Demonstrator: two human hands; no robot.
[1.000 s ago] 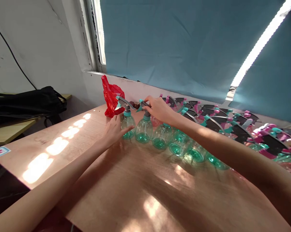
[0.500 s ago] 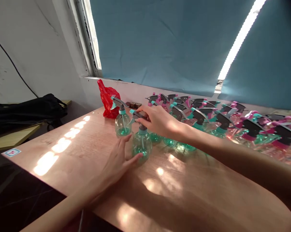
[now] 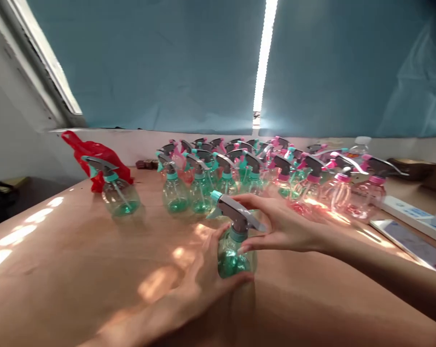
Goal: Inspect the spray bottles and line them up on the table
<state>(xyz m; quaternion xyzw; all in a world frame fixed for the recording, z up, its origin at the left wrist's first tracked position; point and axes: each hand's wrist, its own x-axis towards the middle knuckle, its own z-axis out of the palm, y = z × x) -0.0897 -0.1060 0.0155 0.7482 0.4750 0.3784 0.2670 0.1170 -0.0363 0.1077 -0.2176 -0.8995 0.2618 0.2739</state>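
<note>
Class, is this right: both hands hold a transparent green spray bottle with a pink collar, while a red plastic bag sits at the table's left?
Not quite: the head view shows the transparent green spray bottle has a turquoise collar, not pink.

I'm seeing a red bag (image 3: 102, 150) slumping on the table (image 3: 76, 289) to the left, with brown blocks (image 3: 147, 165) sitting near it by the wall (image 3: 142, 140). Behind, a blue curtain (image 3: 167, 67) is hanging, a bright gap (image 3: 264, 62) running down it. Over on my right, a phone (image 3: 408, 241) is lying just beside a long white box (image 3: 409, 211).
</note>
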